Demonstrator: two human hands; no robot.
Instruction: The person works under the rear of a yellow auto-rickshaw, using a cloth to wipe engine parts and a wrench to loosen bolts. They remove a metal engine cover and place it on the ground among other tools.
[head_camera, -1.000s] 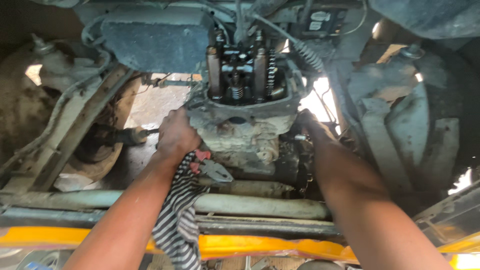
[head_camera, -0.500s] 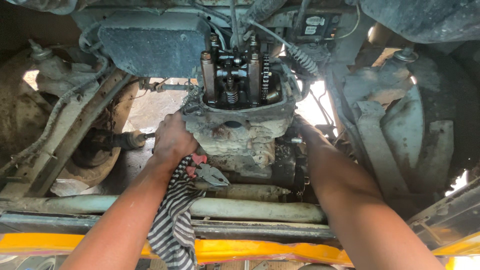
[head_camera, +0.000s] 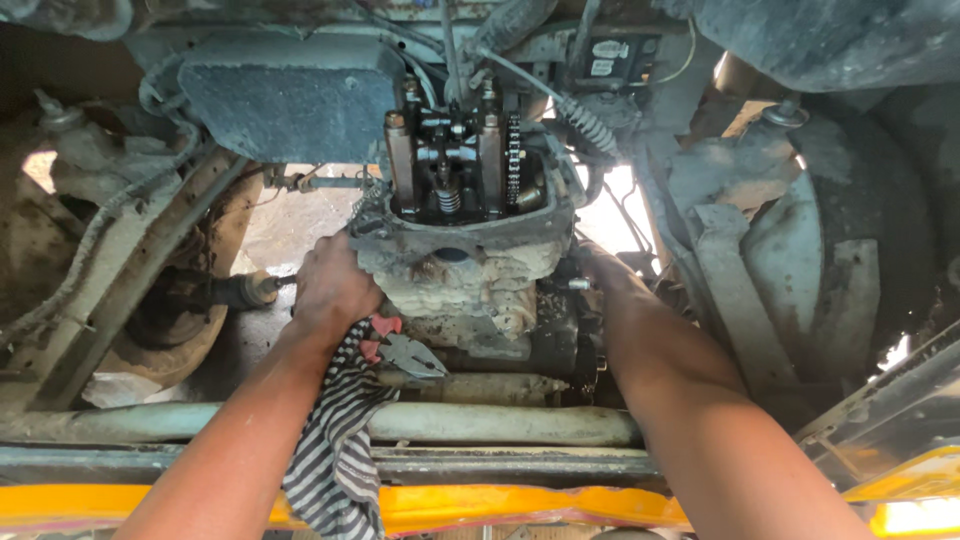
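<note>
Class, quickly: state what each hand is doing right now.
Left hand: closed on red-handled pliers and striped rag.
Right hand: hidden behind the engine; cannot tell.

Two small rectangular labels (head_camera: 603, 58) — pale with dark print, stacked one above the other — sit on a dark plate just right of and above the open engine head (head_camera: 460, 170).
</note>
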